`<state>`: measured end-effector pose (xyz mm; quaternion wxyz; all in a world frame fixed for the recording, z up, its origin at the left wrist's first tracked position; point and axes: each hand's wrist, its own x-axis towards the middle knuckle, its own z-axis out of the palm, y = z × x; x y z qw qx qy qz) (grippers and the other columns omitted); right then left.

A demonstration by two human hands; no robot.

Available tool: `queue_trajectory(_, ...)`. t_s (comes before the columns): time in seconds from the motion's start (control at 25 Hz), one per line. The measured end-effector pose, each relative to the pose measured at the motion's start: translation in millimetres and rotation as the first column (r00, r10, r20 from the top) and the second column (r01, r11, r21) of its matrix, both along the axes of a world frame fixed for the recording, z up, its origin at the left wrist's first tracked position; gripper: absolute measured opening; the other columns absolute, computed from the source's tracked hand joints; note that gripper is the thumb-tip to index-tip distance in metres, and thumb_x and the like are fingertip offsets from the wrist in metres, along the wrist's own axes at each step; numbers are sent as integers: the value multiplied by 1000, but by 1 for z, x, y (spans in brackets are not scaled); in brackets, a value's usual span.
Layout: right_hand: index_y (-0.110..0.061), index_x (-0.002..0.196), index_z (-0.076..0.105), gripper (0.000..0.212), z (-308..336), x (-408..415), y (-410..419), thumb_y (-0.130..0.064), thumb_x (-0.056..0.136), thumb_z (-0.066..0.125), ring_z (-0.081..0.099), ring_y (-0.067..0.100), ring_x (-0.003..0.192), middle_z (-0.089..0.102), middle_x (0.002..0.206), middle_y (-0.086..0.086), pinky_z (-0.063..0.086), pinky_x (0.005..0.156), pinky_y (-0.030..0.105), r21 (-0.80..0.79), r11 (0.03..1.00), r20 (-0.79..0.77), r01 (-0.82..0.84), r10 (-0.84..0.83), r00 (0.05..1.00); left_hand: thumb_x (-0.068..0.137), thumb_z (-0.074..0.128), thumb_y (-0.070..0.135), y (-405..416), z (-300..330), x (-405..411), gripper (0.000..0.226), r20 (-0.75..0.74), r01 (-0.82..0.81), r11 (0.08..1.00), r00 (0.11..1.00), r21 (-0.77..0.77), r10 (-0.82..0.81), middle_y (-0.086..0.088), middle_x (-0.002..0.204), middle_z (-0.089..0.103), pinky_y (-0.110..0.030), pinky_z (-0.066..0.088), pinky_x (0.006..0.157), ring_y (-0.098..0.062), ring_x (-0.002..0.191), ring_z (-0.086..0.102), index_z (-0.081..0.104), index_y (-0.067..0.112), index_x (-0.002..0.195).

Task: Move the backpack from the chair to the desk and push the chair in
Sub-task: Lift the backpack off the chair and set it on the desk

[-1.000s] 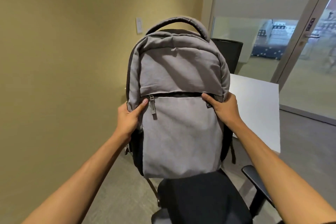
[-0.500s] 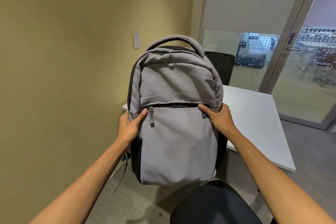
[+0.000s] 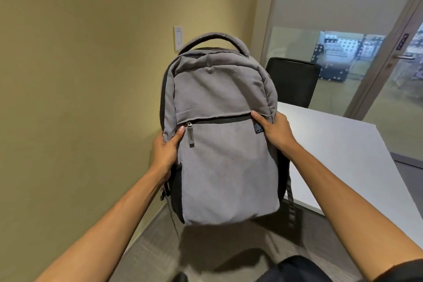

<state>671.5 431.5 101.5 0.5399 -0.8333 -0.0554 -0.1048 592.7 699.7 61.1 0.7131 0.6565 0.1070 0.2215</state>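
A grey backpack with black sides hangs upright in the air in front of me, its zipped front pocket facing me. My left hand grips its left side and my right hand grips its right side, thumbs on the front panel. The white desk lies to the right, with the backpack's lower right edge over its near left corner. Only a sliver of the black chair seat shows at the bottom edge, below and right of the backpack.
A yellow wall with a light switch stands close on the left. A second black chair sits behind the desk. Glass partition and door are at the right. Grey carpet lies below.
The backpack has come up off the chair and moved toward the desk, held in both hands. The chair seat has slid almost out of view at the bottom.
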Motion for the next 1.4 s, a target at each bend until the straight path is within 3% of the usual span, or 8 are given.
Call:
queue_trajectory(0.16,-15,115,65,60,-9,110,55,-63,80,65,67,27,101,71,113,9,53,94,50,-7,999,-41,52,-52,998,89,69,25,49,-5,109,38,-2,-1,1000,1000,-19,1,-7,116,72,-38,55,92,-19,104,69,65,9,123)
queue_trajectory(0.52,-14,130,55,75,-33,343,166,-69,79,61,62,33,110,65,126,11,50,98,51,-130,988,-203,84,-109,973,92,59,45,124,-48,301,53,-135,-47,993,989,112,62,-5,131,64,-42,46,103,-24,118,59,54,15,135)
queue_trajectory(0.68,-16,132,54,75,-59,422,198,-69,80,59,61,35,108,65,127,11,50,98,51,-222,974,-234,37,-90,968,93,60,39,136,-78,352,36,-164,-108,990,979,94,122,3,110,66,-19,45,85,-13,97,60,62,15,120)
queue_trajectory(0.76,-17,132,54,72,-73,452,208,-68,82,58,62,34,107,65,127,12,51,96,49,-271,963,-244,2,-71,967,92,61,39,142,-91,373,17,-211,-114,990,969,88,131,5,80,68,-4,43,61,-9,70,62,63,22,90)
queue_trajectory(0.92,-14,129,56,74,-95,505,224,-71,82,55,61,30,95,66,122,13,51,87,45,-383,923,-249,-39,-63,966,87,67,40,155,-105,408,34,-289,-134,990,947,40,140,6,45,59,-7,38,37,-1,40,56,56,18,63)
queue_trajectory(1.04,-13,128,56,74,-99,535,239,-71,82,55,60,29,94,65,122,13,52,87,45,-426,901,-256,-80,-36,966,85,69,38,153,-110,418,40,-282,-145,988,947,56,155,16,38,59,-6,38,36,5,35,55,53,19,55)
queue_trajectory(1.32,-15,128,50,76,-102,557,257,-71,77,62,59,32,108,61,129,12,47,84,42,-450,888,-210,-90,-8,978,84,58,61,147,-125,418,59,-412,-171,949,869,266,272,-3,45,59,-36,51,50,-23,46,61,50,15,49)
queue_trajectory(1.4,-14,128,47,79,-107,553,255,-73,77,59,58,32,108,60,131,12,47,83,42,-484,870,-234,-94,-25,972,79,59,66,151,-124,416,54,-407,-180,946,869,271,282,1,46,56,-35,49,49,-18,46,57,47,20,51)
